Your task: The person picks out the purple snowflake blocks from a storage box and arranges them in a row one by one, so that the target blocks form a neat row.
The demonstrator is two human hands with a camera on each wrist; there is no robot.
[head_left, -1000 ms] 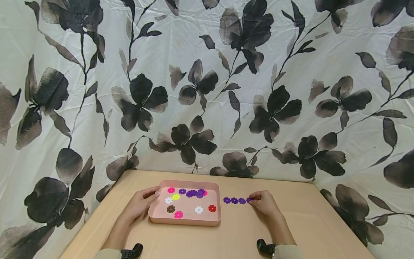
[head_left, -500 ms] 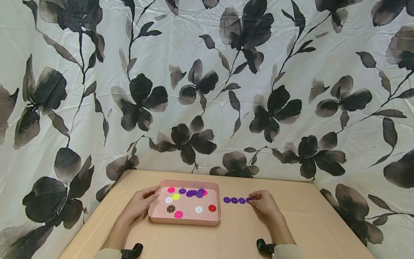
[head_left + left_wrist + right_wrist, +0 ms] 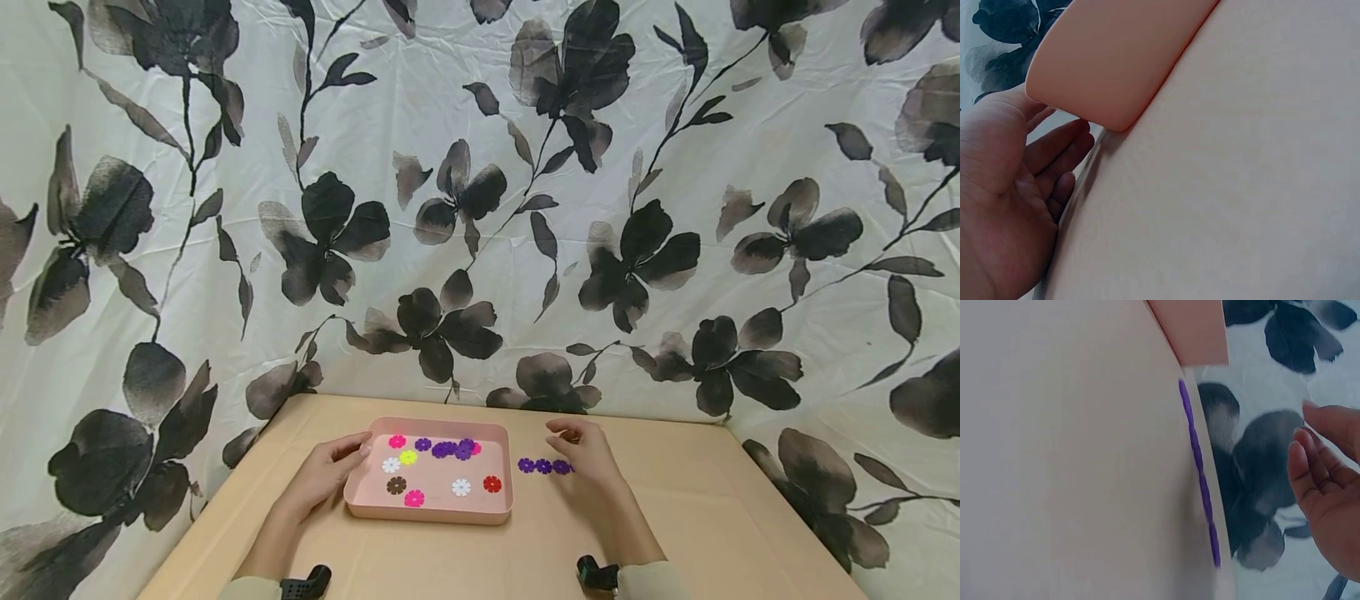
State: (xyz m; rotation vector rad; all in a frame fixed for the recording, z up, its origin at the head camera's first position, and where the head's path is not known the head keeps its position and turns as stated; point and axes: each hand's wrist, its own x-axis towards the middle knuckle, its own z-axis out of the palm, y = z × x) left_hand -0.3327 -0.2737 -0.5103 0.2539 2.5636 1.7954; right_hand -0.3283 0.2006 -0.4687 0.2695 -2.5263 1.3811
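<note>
A shallow pink tray holds several flower-shaped pieces, mostly purple ones along its back. My left hand holds the tray's left edge, thumb over the rim; in the left wrist view the other fingers lie against its outer corner. Right of the tray, purple flower-shaped pieces lie in a row, its right end partly hidden by my right hand. That hand is raised off the row, fingers loosely bent, nothing visible in them. The right wrist view shows the row edge-on as a thin purple strip.
Inside the tray also lie yellow, brown, red, white and pink flower pieces. The table is covered in tan; a floral cloth hangs behind it.
My right hand has let go of the right end of the purple row and moved up and to the left. The left hand and the tray stay in place.
</note>
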